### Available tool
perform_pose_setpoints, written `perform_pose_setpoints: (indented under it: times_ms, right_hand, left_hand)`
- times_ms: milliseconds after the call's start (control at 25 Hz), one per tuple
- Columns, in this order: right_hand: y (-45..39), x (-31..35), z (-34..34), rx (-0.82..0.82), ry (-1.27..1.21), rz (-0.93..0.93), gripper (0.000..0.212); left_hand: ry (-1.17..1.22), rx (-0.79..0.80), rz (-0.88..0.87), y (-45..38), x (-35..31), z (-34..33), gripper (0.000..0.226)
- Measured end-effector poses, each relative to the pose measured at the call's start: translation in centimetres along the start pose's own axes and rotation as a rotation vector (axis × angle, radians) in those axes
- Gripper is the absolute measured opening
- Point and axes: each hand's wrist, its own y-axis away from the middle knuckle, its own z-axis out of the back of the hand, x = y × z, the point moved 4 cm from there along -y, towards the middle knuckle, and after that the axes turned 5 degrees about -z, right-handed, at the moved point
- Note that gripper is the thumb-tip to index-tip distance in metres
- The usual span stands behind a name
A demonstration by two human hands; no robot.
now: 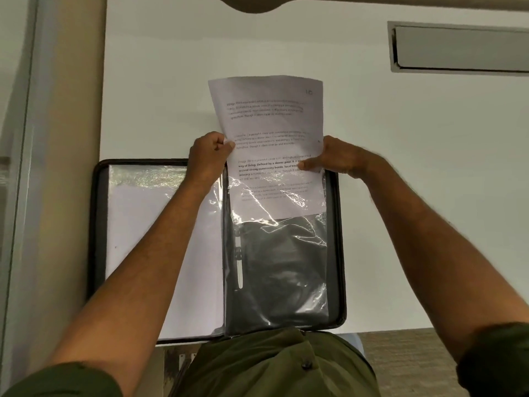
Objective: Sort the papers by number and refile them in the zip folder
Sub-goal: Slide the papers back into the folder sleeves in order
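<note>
A black zip folder lies open flat on the white table, near its front edge. A printed sheet of paper, numbered at its top right corner, sits halfway inside the clear plastic sleeve on the folder's right side; its upper half sticks out beyond the folder's top. My left hand pinches the sheet's left edge. My right hand grips its right edge, thumb on the print. Another clear sleeve holding white paper lies on the folder's left half, partly under my left forearm.
The white table spreads to the right and behind the folder. A recessed grey slot is set in the table at the back right. A beige post and a glass panel stand along the left.
</note>
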Motion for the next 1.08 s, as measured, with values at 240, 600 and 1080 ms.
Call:
perform_pose_setpoints:
  times_ms: [240,600,1080]
  right_hand:
    - [0.5,0.6,0.6,-0.178,-0.165,0.028,0.033]
    - [0.7,0.4,0.7,-0.083,0.057,-0.045,0.035]
    - [0.5,0.0,0.7,-0.014,0.102,-0.047,0.037]
  left_hand:
    - [-0.118,0.006,0.014,-0.3,0.2,-0.5,0.023]
    - [-0.111,0.098,0.067,-0.3,0.0,-0.9,0.041]
    - [0.029,0.139,0.078,-0.5,-0.4,-0.2,0.036]
